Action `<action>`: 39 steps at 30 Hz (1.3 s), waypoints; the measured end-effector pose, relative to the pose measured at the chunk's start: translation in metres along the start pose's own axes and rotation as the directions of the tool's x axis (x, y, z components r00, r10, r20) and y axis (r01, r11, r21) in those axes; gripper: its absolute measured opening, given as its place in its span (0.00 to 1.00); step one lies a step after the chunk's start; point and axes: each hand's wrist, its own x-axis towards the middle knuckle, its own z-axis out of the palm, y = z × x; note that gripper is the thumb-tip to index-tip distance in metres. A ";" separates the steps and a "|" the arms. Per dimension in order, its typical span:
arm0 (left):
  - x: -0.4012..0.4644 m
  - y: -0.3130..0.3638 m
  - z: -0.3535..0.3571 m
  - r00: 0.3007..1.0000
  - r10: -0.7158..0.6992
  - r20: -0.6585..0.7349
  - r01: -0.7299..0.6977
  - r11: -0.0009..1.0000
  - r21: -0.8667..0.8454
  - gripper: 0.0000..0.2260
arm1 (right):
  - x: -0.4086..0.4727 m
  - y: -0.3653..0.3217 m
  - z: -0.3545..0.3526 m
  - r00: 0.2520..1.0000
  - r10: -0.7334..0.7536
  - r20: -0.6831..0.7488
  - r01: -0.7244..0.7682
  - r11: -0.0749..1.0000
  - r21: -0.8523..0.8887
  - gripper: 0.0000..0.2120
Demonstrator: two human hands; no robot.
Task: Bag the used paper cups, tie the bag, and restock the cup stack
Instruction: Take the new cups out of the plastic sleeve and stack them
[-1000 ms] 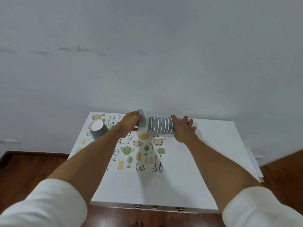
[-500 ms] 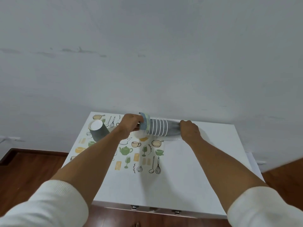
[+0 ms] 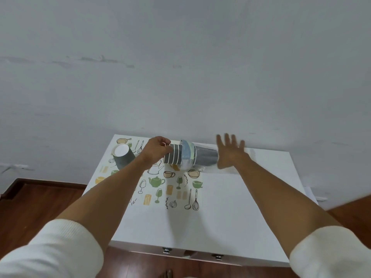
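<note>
While I am watching over two outstretched arms, my left hand (image 3: 157, 150) is gripping one sideways stack of cups (image 3: 173, 154), about six rims showing; my right hand (image 3: 230, 152) is hovering spread beside its sleeve end; one single cup (image 3: 122, 156) is standing mouth-down on the table (image 3: 230, 207) far left.

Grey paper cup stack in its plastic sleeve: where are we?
Nothing looks finished. In hand: left hand grips the rim end of the lying grey paper cup stack; right hand open beside its base. Left: a lone grey paper cup stands unbagged; no tied bag visible.
</note>
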 end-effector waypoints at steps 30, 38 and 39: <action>0.005 0.047 0.018 0.906 0.313 0.286 -0.404 0.435 0.805 0.19 | 0.006 -0.042 0.015 0.866 -0.321 -0.383 0.406 0.899 0.164 0.38; -0.006 0.049 0.010 0.910 0.317 0.269 -0.399 0.489 0.775 0.25 | 0.001 -0.021 0.017 0.856 -0.307 -0.416 0.414 0.889 0.196 0.38; -0.007 0.047 0.011 0.904 0.336 0.265 -0.407 0.485 0.774 0.29 | 0.000 -0.019 0.017 0.856 -0.311 -0.413 0.422 0.882 0.209 0.37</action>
